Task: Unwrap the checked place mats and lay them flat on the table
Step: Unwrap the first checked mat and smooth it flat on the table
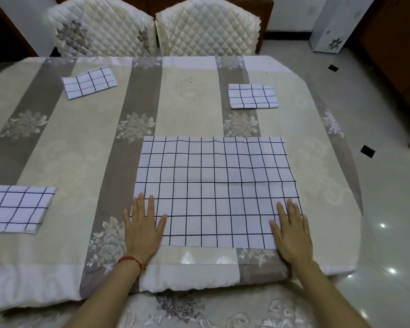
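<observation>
White checked mat (216,190) partly under both hands.

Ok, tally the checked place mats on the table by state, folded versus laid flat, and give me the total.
Laid flat: 1, the unfolded mat, with the left hand and right hand pressing its near corners.
Folded: 3, the far-left mat, the far-right mat and the near-left mat.
Total: 4

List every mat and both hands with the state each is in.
Near mat: unfolded, flat.
Far-left mat: folded.
Far-right mat: folded.
Left-edge mat: folded.
Left hand: open, pressing the near mat's left corner.
Right hand: open, pressing its right corner.
</observation>
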`<state>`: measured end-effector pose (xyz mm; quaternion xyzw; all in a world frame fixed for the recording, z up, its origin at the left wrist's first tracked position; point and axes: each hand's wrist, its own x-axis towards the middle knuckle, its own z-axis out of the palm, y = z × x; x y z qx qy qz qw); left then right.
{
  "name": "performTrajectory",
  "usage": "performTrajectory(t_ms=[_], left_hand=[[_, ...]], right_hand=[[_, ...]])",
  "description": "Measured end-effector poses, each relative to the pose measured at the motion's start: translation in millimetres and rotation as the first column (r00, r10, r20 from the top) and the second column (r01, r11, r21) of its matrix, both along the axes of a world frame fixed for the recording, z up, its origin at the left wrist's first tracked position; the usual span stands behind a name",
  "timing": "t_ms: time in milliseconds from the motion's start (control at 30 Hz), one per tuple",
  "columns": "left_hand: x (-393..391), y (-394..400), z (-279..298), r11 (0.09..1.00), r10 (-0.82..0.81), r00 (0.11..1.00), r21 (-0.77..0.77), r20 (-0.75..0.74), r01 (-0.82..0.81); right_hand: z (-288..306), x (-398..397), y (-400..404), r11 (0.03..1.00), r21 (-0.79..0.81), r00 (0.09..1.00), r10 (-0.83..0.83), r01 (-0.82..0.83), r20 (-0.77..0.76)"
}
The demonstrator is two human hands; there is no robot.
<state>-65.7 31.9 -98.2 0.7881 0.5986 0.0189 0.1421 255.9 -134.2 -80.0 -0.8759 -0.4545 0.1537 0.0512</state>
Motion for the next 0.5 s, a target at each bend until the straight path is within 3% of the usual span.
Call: performTrajectory(t_ms=[167, 267, 400, 500], left_hand=[[-0.2, -1.7, -0.2, 1.0, 0.012, 1.0, -0.026, 0.017, -0.012], [16.4, 0.0, 6.6, 0.999, -0.037, 0.997, 0.03, 0.063, 0.035], [69.0, 15.2, 20.7, 0.977, -0.202, 0.974, 0.086, 0.104, 0.194], [112.5, 36.0, 28.1, 0.966, -0.257, 0.96, 0.045, 0.109, 0.254]], right_hand=[[5.1, -4.9, 2.3, 0.999, -0.004, 1.0, -0.031, 0.031, -0.002], [13.6, -13.5, 22.5, 0.992, 0.105, 0.997, -0.076, 0.074, 0.019], [18.4, -29.9, 75.8, 0.982, 0.178, 0.997, 0.064, -0.055, -0.048], [15.7, -36.8, 119.3, 0.971, 0.157, 0.982, 0.186, -0.18, -0.024]])
